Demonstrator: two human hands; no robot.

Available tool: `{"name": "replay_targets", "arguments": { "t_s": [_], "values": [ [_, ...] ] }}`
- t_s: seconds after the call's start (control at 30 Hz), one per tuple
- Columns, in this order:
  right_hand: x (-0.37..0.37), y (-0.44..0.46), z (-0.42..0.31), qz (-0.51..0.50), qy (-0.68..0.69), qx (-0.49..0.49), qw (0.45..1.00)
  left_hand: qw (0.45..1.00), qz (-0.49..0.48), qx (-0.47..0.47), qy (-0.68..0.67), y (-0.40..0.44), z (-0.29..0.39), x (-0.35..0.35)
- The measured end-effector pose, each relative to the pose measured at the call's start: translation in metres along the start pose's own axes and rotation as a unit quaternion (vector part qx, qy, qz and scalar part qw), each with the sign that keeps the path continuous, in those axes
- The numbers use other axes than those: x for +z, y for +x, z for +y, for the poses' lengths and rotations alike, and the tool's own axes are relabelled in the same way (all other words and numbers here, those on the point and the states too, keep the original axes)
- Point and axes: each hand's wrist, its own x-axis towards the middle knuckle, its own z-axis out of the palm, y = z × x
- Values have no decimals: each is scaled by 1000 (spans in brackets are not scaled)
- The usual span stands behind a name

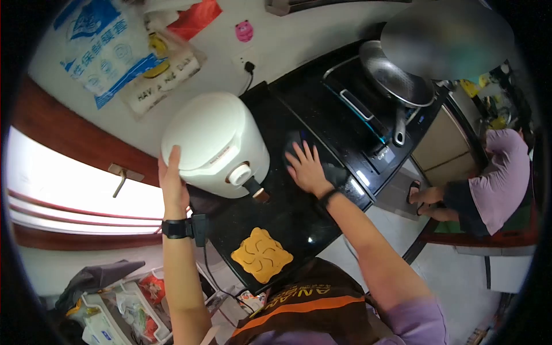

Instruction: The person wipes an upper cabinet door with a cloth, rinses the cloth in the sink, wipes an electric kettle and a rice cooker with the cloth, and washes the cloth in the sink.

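A white air fryer with a round dial and a front handle stands on the black counter. My left hand is against its left side, thumb up near the lid's edge; the other fingers are partly hidden. To the right of the fryer, my right hand lies flat with fingers spread over a dark cloth on the counter. The cloth's outline is hard to make out against the black surface. An orange-yellow wavy-edged mat lies at the counter's front.
A frying pan sits on the cooktop at the right. A plug is in the wall behind the fryer. Plastic bags hang on the wall. Another person is at far right. A storage cart stands lower left.
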Motion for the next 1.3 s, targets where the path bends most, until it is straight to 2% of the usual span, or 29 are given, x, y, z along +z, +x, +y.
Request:
{"name": "replay_targets", "arguments": {
  "t_s": [0.07, 0.13, 0.2, 0.27, 0.33, 0.4, 0.43, 0.47, 0.53, 0.6, 0.67, 0.73, 0.8, 0.87, 0.93, 0.97, 1.0, 1.03, 1.07, 1.13, 1.2, 1.3],
  "values": [
    [15, 51, 17, -41, -62, 61, 995, 1000, -13, 3, -3, 4, -5, -6],
    [20, 77, 23, -90, -68, 102, 988, 995, 49, 39, 75, -18, -5, -11],
    [20, 74, 21, -92, -44, 130, 986, 946, 72, 137, 284, -59, 5, -14],
    [15, 47, 20, -49, -14, 111, 993, 899, 78, 229, 364, -105, -13, -38],
    [10, 8, 22, -4, 28, 59, 998, 895, 63, 261, 358, -154, -21, -25],
    [-12, -38, 23, -1, 67, 5, 998, 942, 26, 196, 269, -196, -42, -13],
    [-22, -59, 26, -13, 89, -23, 996, 922, 31, 198, 330, -211, -59, -12],
    [-31, -80, 30, -28, 94, -48, 994, 924, 33, 175, 337, -227, -76, -1],
    [-46, -117, 38, -47, 112, -98, 988, 820, 11, 175, 545, -262, -98, 21],
    [-59, -145, 47, -69, 122, -149, 979, 795, 88, 116, 589, -290, -136, 33],
    [-63, -163, 61, -73, 201, -204, 955, 738, 154, 77, 652, -302, -174, 24],
    [-67, -166, 76, -105, 240, -230, 937, 764, 212, 48, 607, -299, -198, 10],
    [-67, -141, 94, -179, 358, -208, 893, 763, 222, -9, 607, -290, -189, 10],
    [-69, -107, 94, -169, 430, -30, 886, 744, 214, -51, 631, -278, -178, 1],
    [-48, -65, 97, -93, 412, 28, 906, 786, 194, -165, 563, -264, -177, -14],
    [-30, -50, 97, -76, 338, 8, 938, 753, 181, -237, 587, -258, -169, -12],
    [-8, -41, 92, -55, 261, -11, 964, 735, 199, -257, 595, -254, -172, -14],
    [-4, -42, 71, -107, 230, 2, 967, 730, 209, -264, 595, -251, -174, -16],
    [-1, -59, 51, -67, 155, -22, 985, 725, 217, -273, 594, -251, -177, -19],
    [-11, -81, 3, -102, 132, -125, 978, 725, 220, -283, 588, -248, -180, -25],
    [-17, -118, -36, -107, 188, -221, 951, 725, 217, -297, 583, -254, -182, -27],
    [-37, -137, -56, -153, 220, -262, 927, 774, 215, -258, 537, -259, -172, -20]
  ]
}}
